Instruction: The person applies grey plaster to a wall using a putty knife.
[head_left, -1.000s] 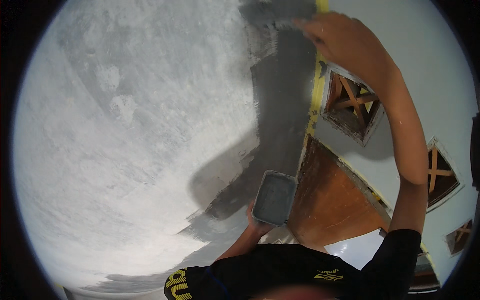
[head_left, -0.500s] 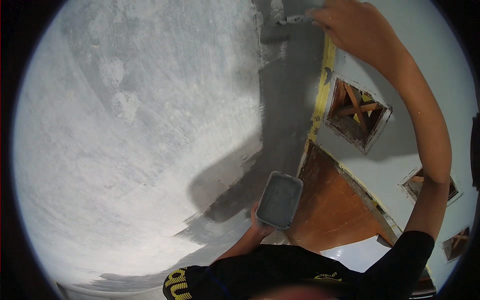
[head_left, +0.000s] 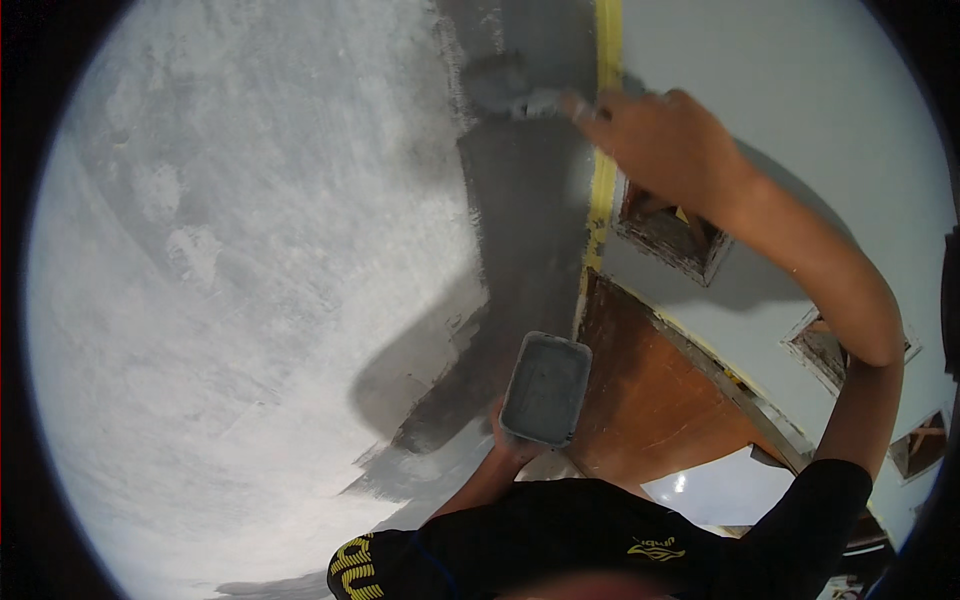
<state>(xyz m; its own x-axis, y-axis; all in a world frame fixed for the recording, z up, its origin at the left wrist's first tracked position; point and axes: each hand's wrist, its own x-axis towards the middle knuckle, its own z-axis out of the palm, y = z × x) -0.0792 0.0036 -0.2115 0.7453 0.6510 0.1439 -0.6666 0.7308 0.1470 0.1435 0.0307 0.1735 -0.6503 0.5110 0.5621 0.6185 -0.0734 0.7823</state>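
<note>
My right hand is raised, its fingers closed around the handle of a paintbrush. The brush's grey-coated end lies against a dark grey freshly coated strip on the wall, and motion blurs it slightly. Lower down, my left hand grips a rectangular plastic tub from beneath and the side. Grey paint lines the inside of the tub. Most of my left fingers are hidden behind it.
Left of the strip spreads a patchy pale grey wall. Yellow tape edges the strip on its right, beside a light bluish wall. Diamond-shaped vents and a brown wooden panel are on the right.
My right hand and the brush have swept down and left along the dark strip. The view has shifted somewhat; my left hand still holds the tub.
</note>
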